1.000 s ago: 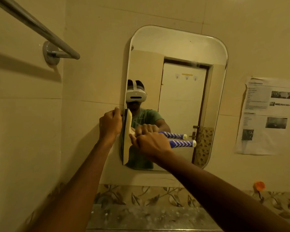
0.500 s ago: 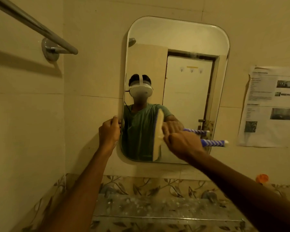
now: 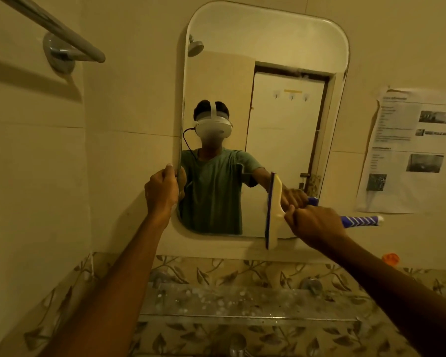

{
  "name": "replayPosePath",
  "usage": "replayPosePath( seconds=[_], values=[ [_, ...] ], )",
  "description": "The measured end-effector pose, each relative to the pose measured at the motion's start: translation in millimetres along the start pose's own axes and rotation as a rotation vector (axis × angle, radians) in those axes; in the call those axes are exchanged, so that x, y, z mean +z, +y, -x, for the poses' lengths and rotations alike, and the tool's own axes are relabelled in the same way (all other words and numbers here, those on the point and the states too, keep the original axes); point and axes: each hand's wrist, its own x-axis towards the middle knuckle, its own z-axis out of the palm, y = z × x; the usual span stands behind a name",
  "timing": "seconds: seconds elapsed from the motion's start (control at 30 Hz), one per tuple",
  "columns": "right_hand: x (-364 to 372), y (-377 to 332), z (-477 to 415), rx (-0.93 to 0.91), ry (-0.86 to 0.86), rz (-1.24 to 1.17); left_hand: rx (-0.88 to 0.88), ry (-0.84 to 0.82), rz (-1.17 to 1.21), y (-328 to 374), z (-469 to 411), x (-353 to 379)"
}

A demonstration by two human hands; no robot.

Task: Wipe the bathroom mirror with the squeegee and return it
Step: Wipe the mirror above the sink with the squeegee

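- Squeegee (image 3: 274, 210) is seen at the lower right part of the mirror (image 3: 268, 47), blade upright, dark blue rubber edge turned left. Its lower end reaches past the mirror's bottom edge onto the wall.
- Contact between rubber edge and glass cannot be confirmed from this angle.
- Right hand (image 3: 317, 222) is closed in a fist round the squeegee's neck, just behind the cream head. The gripped section is hidden by the fingers (image 3: 298, 215); only the blue striped handle (image 3: 361, 221) with its white end is seen, sticking out to the right.
- Left hand (image 3: 161, 191) is clamped on the mirror's left edge, low down. The fingertips are hidden behind the edge and are only partly seen in reflection.
- Both forearms are cut off by the bottom of the frame.
- A shower head (image 3: 195, 46) is seen only as a reflection, top left of the glass.
- Towel rail (image 3: 62, 29) upper left is cut off by the frame edge.
- Printed sheet (image 3: 412, 150) is stuck to the wall right of the mirror; its text is too blurred to read.
- Glass shelf (image 3: 242, 300) below the mirror is speckled and hard to make out.
- A small orange item (image 3: 391, 258) is partly hidden by the right forearm; not identified.
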Motion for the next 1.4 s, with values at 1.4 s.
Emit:
replayPosePath(
  seconds=[1.4],
  values=[
    [-31.5,39.2,-31.5,0.05,0.146,-0.203,-0.108,-0.008,-0.019,7.1,-4.2,2.3]
  ],
)
